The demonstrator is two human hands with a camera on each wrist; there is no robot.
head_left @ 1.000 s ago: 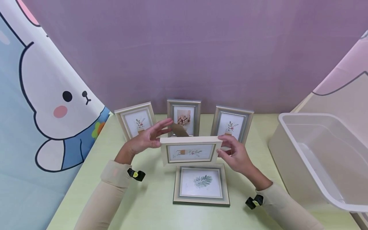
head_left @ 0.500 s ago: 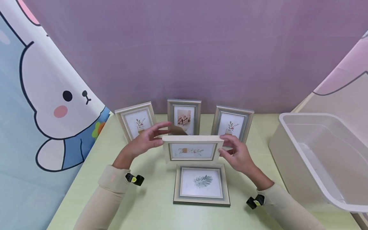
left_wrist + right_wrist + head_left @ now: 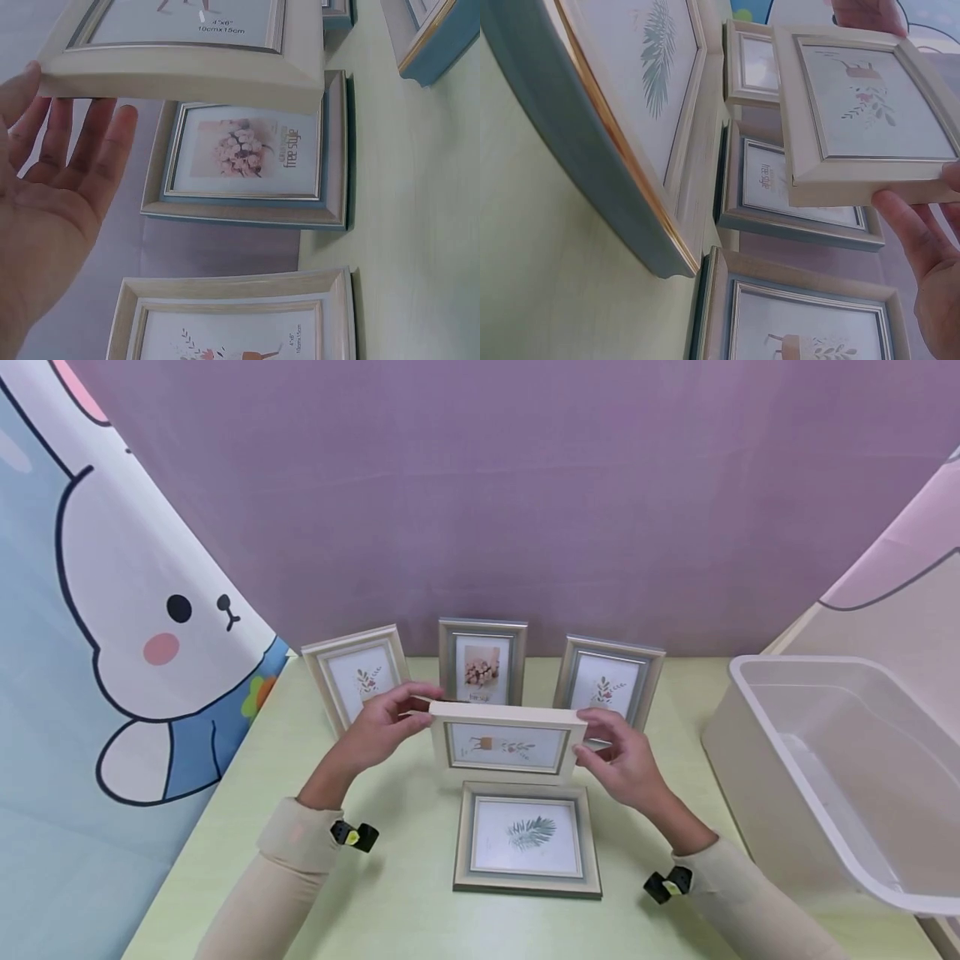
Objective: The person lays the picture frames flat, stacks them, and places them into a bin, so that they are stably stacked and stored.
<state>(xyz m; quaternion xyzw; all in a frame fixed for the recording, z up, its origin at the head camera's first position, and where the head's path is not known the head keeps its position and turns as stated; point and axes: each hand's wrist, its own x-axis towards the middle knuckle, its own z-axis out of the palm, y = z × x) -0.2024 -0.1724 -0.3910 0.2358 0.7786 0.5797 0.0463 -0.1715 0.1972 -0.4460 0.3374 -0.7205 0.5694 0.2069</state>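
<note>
Above the bench [image 3: 525, 931], we see the left hand [image 3: 381, 724] and right hand [image 3: 624, 762] pinching opposite ends of a cream picture frame [image 3: 507, 747], turned sideways in front of the flower-photo frame [image 3: 482, 667].

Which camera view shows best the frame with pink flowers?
The left wrist view: the flower frame is large, its flowers and caption clear, though sideways and partly covered by the held frame. The head view shows it smaller, lower edge hidden. The right wrist view shows the caption; the held frame hides the flowers.
</note>
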